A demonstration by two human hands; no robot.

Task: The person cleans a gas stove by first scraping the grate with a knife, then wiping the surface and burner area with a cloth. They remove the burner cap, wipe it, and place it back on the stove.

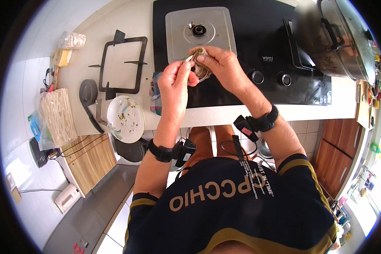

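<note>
Above the front part of the black Vatti gas hob (216, 95), my left hand (177, 76) grips the edge of a round, shiny metal ring (205, 77), probably a burner part. A brown, crumpled scrubbing pad or cloth (199, 54) is pinched in my right hand (219, 62) and pressed against that ring. My fingers cover much of both. Just behind the hands lies a greyish metal drip plate (179, 35), with an exposed burner seat (199, 30) at its centre.
A black pan support (143, 63) lies on the left counter. Near the front edge are a dark round utensil with a handle (88, 92) and a plate with food scraps (127, 122). A checked cloth (156, 95) touches the hob. A large lidded pot (352, 44) stands right.
</note>
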